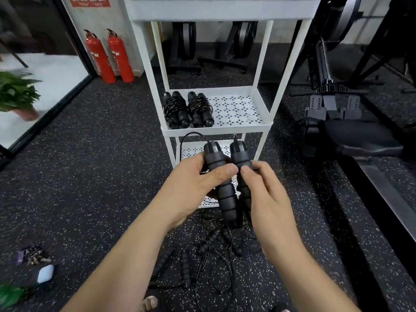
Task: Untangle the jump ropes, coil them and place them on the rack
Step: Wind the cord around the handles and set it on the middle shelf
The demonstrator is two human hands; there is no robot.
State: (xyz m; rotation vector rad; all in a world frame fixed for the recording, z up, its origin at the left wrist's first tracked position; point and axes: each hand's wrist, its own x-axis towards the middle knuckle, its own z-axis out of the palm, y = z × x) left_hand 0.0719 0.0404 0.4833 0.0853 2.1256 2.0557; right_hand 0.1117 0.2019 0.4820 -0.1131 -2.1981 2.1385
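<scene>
Hands meet in front of the white rack (pixel 247 129): the left hand (pixel 193 183) grips one black handle (pixel 226 199), the right hand (pixel 267 199) pinches the second handle (pixel 239 154) beside it. Keeping both handles flush before winding the cord (pixel 193 133) should match the coiled ropes (pixel 188 110) on the rack's middle shelf. Tangled ropes (pixel 209 255) lie at the rack's foot; where the cord runs behind the hands is hidden.

We lose the rack's top tray (pixel 220 7) at the upper edge. Its lowest shelf (pixel 191 152) sits mostly behind the left hand (pixel 191 185) and right hand (pixel 270 199), whose fingers curl out of sight behind the jump rope handles (pixel 225 199). Small objects (pixel 33 257) at lower left blur beyond naming.
</scene>
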